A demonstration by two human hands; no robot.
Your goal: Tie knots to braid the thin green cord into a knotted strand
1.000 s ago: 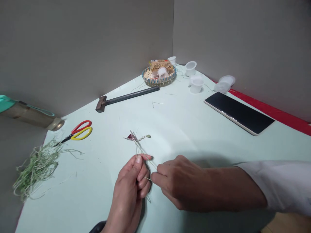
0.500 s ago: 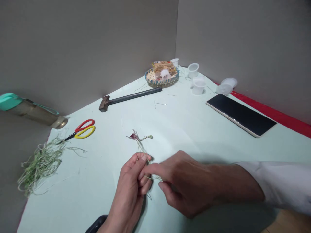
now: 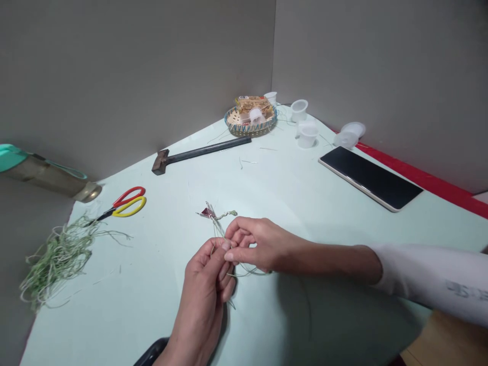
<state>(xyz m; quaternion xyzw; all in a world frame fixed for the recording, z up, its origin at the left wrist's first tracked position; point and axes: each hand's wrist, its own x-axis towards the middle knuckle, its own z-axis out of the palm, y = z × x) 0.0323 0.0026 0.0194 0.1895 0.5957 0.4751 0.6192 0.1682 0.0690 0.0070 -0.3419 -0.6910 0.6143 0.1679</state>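
Thin green cords [image 3: 216, 228] run from a small piece with a dark red triangle [image 3: 206, 212] down to my hands. My left hand [image 3: 211, 269] is closed, pinching the cords between thumb and forefinger. Right beside it, my right hand [image 3: 253, 241] has its thumb and fingers brought together on the cords, its fingertips touching the left thumb area. Loose cord ends trail below and to the right of both hands. A short braided strand [image 3: 229, 213] sticks out to the right of the triangular piece.
Scissors [image 3: 129, 202] and a tangle of green cords [image 3: 63, 262] lie at left, near a bottle [image 3: 49, 175]. Farther back are a hammer [image 3: 202, 152], a woven basket [image 3: 251, 127] and plastic cups [image 3: 307, 136]. A phone [image 3: 369, 175] rests at right.
My right hand has turned and moved up and left, from pointing across my left fingers to pinching at the cords. My left hand stays nearly in place. The view has shifted slightly.
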